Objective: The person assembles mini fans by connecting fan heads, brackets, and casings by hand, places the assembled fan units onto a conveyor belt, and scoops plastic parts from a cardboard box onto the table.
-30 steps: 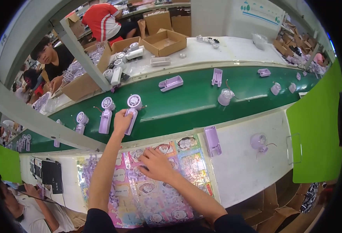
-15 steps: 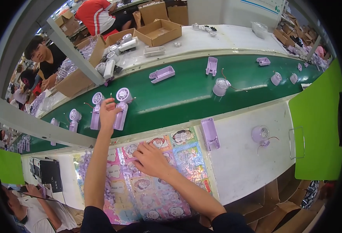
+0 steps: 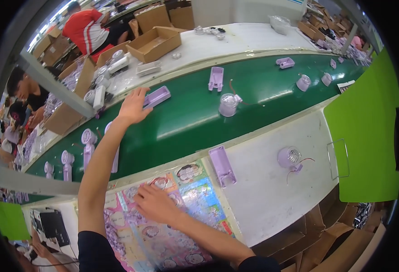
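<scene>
My left hand (image 3: 135, 108) reaches over the green conveyor belt (image 3: 181, 122), fingers stretched and thumb apart. It is at the left end of an open lilac plastic housing (image 3: 158, 96); whether it touches is hard to tell. Palm down, my right hand (image 3: 156, 204) rests on a colourful cartoon-printed mat (image 3: 195, 195), fingers loosely spread. What lies under it, if anything, is hidden. Beyond my left forearm stand lilac handheld fans (image 3: 89, 141), one partly covered by the arm. Another housing (image 3: 216, 79) and a round fan head with wires (image 3: 228, 105) lie farther right on the belt.
On the white worktop (image 3: 263, 199) are a lilac housing (image 3: 222, 165) and a wired fan head (image 3: 289, 157). A green panel (image 3: 362, 131) with a wire handle stands at right. Cardboard boxes (image 3: 154, 44) sit across the belt. A grey post (image 3: 57, 84) rises at left. Other people sit beyond.
My left hand has moved from the fans rightward to the lilac housing on the belt. My right hand stays on the mat. The view has shifted, so things appear farther left.
</scene>
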The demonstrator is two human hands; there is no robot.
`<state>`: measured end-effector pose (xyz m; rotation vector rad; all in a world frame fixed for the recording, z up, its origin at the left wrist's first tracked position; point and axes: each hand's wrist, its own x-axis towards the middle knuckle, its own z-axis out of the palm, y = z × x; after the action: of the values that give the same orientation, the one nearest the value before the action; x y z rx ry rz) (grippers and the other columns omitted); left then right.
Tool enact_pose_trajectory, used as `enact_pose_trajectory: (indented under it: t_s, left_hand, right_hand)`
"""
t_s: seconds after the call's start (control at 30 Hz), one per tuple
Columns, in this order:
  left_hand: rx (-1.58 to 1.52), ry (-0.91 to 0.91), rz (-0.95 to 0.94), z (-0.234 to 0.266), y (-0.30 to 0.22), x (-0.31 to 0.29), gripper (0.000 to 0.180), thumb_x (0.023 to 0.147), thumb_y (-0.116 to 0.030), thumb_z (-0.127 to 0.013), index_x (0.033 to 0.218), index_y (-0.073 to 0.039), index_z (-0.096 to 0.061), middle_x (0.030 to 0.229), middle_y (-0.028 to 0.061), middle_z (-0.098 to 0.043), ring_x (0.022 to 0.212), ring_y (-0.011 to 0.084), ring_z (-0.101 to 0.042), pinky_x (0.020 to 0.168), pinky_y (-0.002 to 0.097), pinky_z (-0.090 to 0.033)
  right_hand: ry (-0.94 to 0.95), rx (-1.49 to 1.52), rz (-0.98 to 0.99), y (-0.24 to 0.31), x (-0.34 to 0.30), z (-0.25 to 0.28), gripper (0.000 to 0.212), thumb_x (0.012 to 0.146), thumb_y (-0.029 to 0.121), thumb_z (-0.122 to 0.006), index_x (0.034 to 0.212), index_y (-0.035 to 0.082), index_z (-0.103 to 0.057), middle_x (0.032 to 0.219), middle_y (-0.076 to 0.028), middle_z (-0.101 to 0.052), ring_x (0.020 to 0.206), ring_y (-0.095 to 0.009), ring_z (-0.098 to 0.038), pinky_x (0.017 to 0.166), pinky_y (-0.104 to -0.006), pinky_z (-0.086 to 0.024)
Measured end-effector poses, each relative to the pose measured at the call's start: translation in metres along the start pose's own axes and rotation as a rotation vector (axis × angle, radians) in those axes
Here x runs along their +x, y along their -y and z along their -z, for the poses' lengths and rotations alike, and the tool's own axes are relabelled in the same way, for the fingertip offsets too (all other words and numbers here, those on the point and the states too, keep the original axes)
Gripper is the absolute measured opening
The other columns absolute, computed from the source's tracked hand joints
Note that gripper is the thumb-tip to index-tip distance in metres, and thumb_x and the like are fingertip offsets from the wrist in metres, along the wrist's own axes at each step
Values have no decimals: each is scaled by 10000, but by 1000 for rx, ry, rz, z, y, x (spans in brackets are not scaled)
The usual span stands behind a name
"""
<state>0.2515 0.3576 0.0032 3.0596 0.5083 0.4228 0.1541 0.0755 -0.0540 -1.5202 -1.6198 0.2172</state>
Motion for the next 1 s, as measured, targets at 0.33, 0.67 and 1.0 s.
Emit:
enact_pose_trajectory:
  t_s: [0.33,0.67,1.0]
  left_hand:
    - [-364,27,185,-72,-76,131,412,869,-492,-686,1013,-114,-762,1070,181,-632,1029,374,-652,885,463,-521]
    - [-255,349,148,-42,-133,146,377,743,-418,-667,955,-117,-749,1034,174,-723,990,350,-695,875,443,-556]
    - [-161,457,60,60,-139,-67,423,756,-344,-726,1092,-90,-683,1114,235,-601,928,451,-663,833,525,-551]
  right_hand:
    - [18,-168,6,4,1,-5,146,844,150,-591,955,71,-645,1010,-95,-626,1126,-273,-559,1057,-376,-391]
    - [35,-158,15,0,0,-3,141,823,148,-604,930,73,-655,997,-81,-618,1083,-245,-556,1052,-367,-393]
    - [34,163,23,16,1,1,475,794,381,-768,1045,-7,-657,1079,-178,-588,1127,-348,-543,1018,-451,-423]
